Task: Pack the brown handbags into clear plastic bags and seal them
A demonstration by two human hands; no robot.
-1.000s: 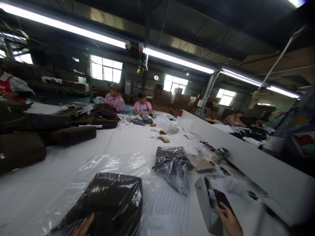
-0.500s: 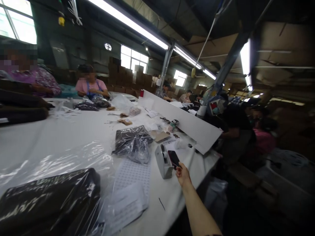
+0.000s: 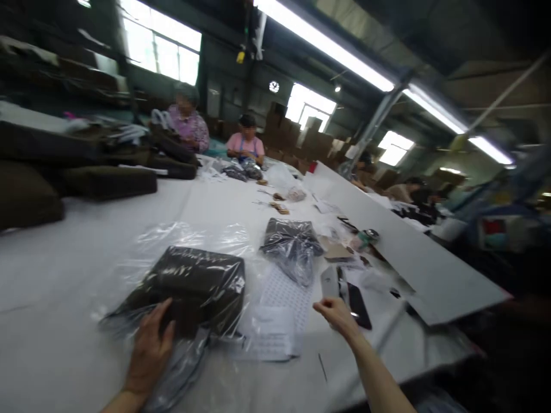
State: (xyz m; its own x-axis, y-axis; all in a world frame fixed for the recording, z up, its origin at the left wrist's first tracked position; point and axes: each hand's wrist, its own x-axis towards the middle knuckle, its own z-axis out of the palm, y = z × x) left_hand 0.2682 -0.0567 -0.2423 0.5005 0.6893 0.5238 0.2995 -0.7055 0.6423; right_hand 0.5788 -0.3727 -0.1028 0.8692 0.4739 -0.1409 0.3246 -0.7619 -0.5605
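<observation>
My left hand [image 3: 150, 349] rests with spread fingers on the near edge of a clear plastic bag [image 3: 196, 235] that has a dark folded fabric item [image 3: 202, 281] inside. My right hand [image 3: 338, 314] is closed in a pinch in front of the grey tape dispenser [image 3: 330, 281], which it partly hides. Whether anything sits between those fingertips is hidden by blur. Close by on the right, a dark phone [image 3: 359, 308] lies against the dispenser. Printed label sheets [image 3: 286, 298] lie between the two hands, partly beside the bag.
A second bagged dark item [image 3: 290, 238] lies farther back. Dark folded goods [image 3: 112, 180] are piled at the left. A white board [image 3: 387, 235] stands along the table's right side, with a jar [image 3: 365, 237] by it. Two people [image 3: 245, 143] work across the table.
The view has swung left. My right hand has let go of the phone, which now lies by the tape dispenser. My left hand has come into view on the bag.
</observation>
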